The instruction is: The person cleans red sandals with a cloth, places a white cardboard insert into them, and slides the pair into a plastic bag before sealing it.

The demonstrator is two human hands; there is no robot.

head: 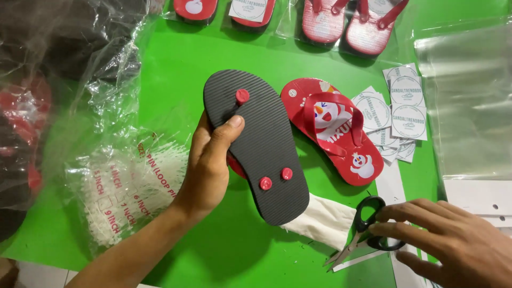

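Fingers (pixel 213 140) around sandal (pixel 256 144), toe up-left.

Matt ribbed rubber sandal sole (pixel 261 144)

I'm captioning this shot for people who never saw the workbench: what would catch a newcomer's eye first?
The left hand holds a flip-flop sole-up at centre, its black ribbed underside dotted with three red plugs against the bright green table. Just right lies its red mate, strap up, with cartoon snowman prints. At lower right, the right hand rests on black-handled scissors.
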